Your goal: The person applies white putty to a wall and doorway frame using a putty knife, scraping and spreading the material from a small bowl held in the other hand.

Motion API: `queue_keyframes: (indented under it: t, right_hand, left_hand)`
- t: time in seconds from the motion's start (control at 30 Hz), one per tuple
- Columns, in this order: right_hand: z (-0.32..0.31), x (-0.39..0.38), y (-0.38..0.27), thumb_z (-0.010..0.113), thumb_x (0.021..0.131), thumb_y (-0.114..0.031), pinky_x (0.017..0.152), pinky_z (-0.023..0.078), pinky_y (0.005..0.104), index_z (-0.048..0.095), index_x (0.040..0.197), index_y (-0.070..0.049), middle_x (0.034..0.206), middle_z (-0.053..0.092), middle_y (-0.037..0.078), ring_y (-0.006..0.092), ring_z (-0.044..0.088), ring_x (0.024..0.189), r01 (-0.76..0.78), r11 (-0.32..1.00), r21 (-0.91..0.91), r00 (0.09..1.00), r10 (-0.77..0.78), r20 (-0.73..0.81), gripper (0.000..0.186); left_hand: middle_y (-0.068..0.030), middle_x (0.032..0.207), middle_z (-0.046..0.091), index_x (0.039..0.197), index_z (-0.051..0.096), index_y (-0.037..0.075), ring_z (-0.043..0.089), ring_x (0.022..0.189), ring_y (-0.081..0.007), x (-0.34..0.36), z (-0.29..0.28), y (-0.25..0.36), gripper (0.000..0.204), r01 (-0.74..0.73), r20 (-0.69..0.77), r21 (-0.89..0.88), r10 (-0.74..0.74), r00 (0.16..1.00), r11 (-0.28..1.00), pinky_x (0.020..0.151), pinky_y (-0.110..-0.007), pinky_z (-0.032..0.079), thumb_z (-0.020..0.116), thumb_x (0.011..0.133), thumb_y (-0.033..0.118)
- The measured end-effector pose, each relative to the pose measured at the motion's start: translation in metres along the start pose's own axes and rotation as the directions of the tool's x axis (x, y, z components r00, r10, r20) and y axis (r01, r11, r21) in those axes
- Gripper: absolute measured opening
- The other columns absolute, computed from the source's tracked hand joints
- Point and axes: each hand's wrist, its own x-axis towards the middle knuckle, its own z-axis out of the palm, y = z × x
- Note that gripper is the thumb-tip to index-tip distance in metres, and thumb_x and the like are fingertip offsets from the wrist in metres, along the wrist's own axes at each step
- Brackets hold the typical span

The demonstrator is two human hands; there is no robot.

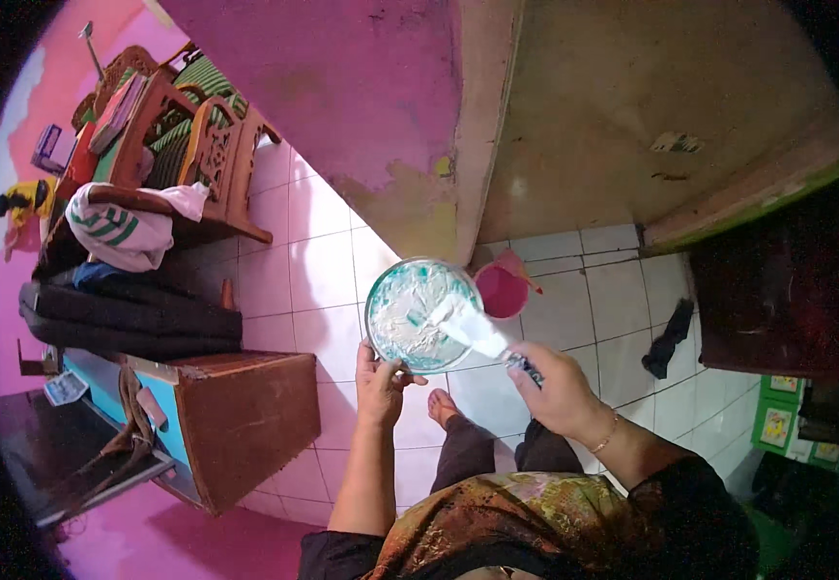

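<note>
A round container of pale paste was held above the tiled floor by the left hand, its fingers clamped on the near left rim. A white spatula, its blade over the paste, was gripped by the right hand, fingers closed around the handle. To the right, a pink bucket was seen.

Paste rough; floor tiles glossy; chair carved wood.
</note>
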Motion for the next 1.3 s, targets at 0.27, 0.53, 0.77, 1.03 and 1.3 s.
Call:
queue_keyframes:
  t: [0.27, 0.53, 0.77, 1.03, 1.3]
  right_hand:
    - [0.072, 0.115, 0.076, 0.058, 0.079, 0.001, 0.076, 0.045, 0.0386, 0.045, 0.116, -0.001, 0.096, 0.057, 0.019, 0.0353, 0.058, 0.086, 0.296, 0.955, -0.007, 0.793, -0.249, -0.556, 0.039]
    - [0.134, 0.180, 0.107, 0.055, 0.079, 0.005, 0.080, 0.043, 0.0378, 0.047, 0.117, -0.001, 0.097, 0.056, 0.016, 0.0315, 0.055, 0.087, 0.369, 0.915, -0.163, 0.662, -0.381, -0.645, 0.039]
    - [0.129, 0.175, 0.050, 0.057, 0.076, 0.004, 0.082, 0.041, 0.0374, 0.048, 0.115, 0.000, 0.096, 0.057, 0.014, 0.0287, 0.055, 0.086, 0.412, 0.904, -0.115, 0.594, -0.362, -0.718, 0.040]
    - [0.077, 0.200, -0.035, 0.057, 0.080, 0.005, 0.073, 0.046, 0.0312, 0.048, 0.115, 0.003, 0.100, 0.054, 0.016, 0.0235, 0.053, 0.084, 0.504, 0.750, -0.428, 0.368, -0.635, -0.679, 0.036]
    - [0.072, 0.219, -0.058, 0.056, 0.080, 0.007, 0.073, 0.046, 0.0327, 0.051, 0.113, 0.003, 0.095, 0.057, 0.016, 0.0270, 0.055, 0.085, 0.500, 0.788, -0.359, 0.447, -0.590, -0.672, 0.033]
  left_hand:
    - [-0.0123, 0.098, 0.057, 0.113, 0.038, 0.006, 0.061, 0.074, -0.0208, 0.064, -0.058, -0.054, 0.040, 0.075, -0.055, 0.004, -0.074, 0.996, 0.997, 0.051, -0.034, 0.057, 0.046, 0.075, -0.002]
    - [-0.0148, 0.100, 0.057, 0.113, 0.038, 0.004, 0.062, 0.073, -0.0229, 0.092, -0.139, -0.061, 0.041, 0.113, -0.151, 0.098, -0.097, 0.984, 0.989, 0.049, -0.033, 0.056, 0.046, 0.073, -0.003]
    - [-0.0152, 0.098, 0.058, 0.112, 0.040, 0.004, 0.063, 0.071, -0.0232, 0.074, -0.179, -0.029, 0.040, 0.041, -0.085, -0.071, -0.047, 0.995, 0.997, 0.050, -0.033, 0.056, 0.050, 0.073, 0.002]
    - [-0.0151, 0.101, 0.057, 0.116, 0.040, 0.004, 0.063, 0.073, -0.0250, 0.049, -0.156, 0.022, 0.043, 0.006, -0.077, -0.145, -0.018, 0.997, 0.989, 0.047, -0.032, 0.056, 0.050, 0.074, -0.001]
    - [-0.0151, 0.103, 0.056, 0.115, 0.040, 0.005, 0.062, 0.075, -0.0251, 0.052, -0.140, 0.040, 0.044, 0.031, -0.103, -0.111, -0.043, 0.994, 0.993, 0.046, -0.032, 0.056, 0.050, 0.073, 0.001]
